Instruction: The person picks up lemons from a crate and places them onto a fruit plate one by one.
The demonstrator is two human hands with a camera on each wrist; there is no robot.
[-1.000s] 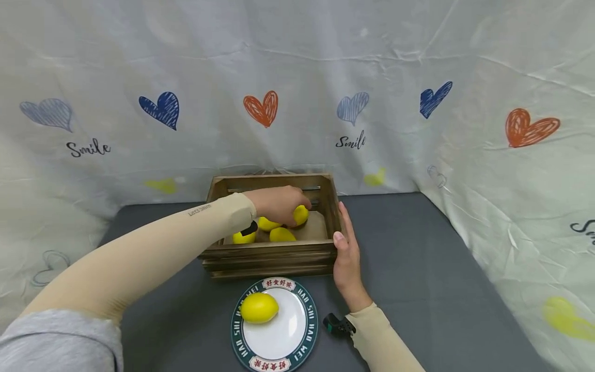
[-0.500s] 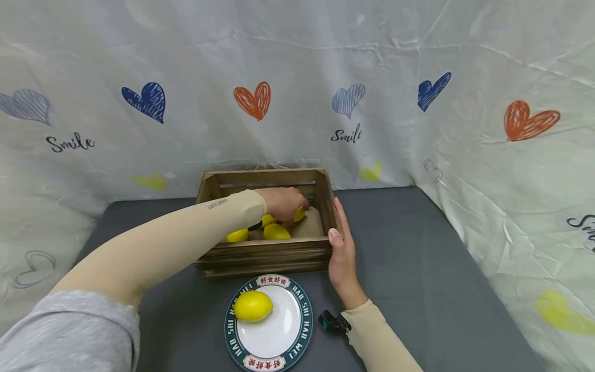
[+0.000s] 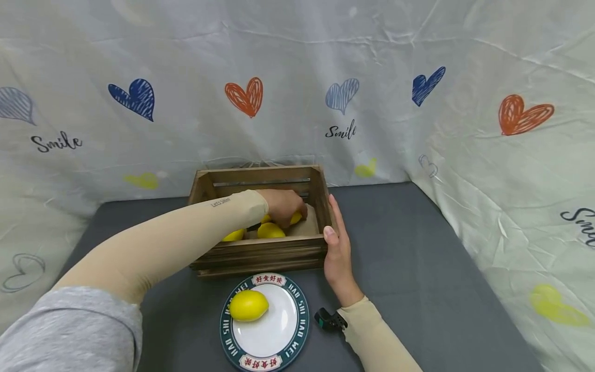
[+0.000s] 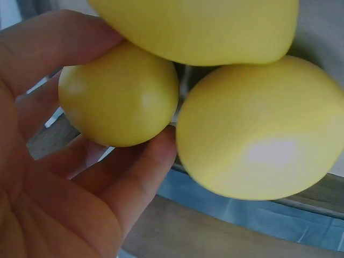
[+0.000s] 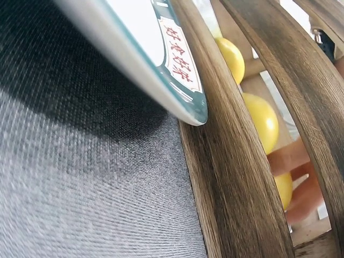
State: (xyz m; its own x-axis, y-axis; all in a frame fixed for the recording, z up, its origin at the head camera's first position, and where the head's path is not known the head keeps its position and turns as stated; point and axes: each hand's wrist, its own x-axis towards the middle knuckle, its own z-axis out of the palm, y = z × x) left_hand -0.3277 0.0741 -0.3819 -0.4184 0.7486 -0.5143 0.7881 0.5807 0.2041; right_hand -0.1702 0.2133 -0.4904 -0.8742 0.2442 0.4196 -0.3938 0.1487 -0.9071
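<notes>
Inside the wooden crate [image 3: 260, 256], my left hand [image 3: 284, 205] grips a yellow lemon [image 4: 118, 97] at the right of the pile. In the left wrist view the thumb lies over that lemon and the fingers curl around its other side. Two more lemons touch or nearly touch it, one above and another lemon [image 4: 260, 129] to the right. My right hand [image 3: 341, 261] rests against the crate's right end, fingers straight along the outside and thumb near the front corner. The right wrist view shows left-hand fingers on a lemon [image 5: 285, 189] through the slats.
A white plate [image 3: 274, 336] with a dark green lettered rim stands in front of the crate, holding one lemon [image 3: 249, 305]. Dark grey cloth [image 3: 418, 289] covers the table. Behind hangs a pale curtain [image 3: 288, 46] printed with hearts.
The left hand has settled lower around the rightmost lemon, covering more of it. The right hand stays on the crate's end. The whole head view has shifted slightly.
</notes>
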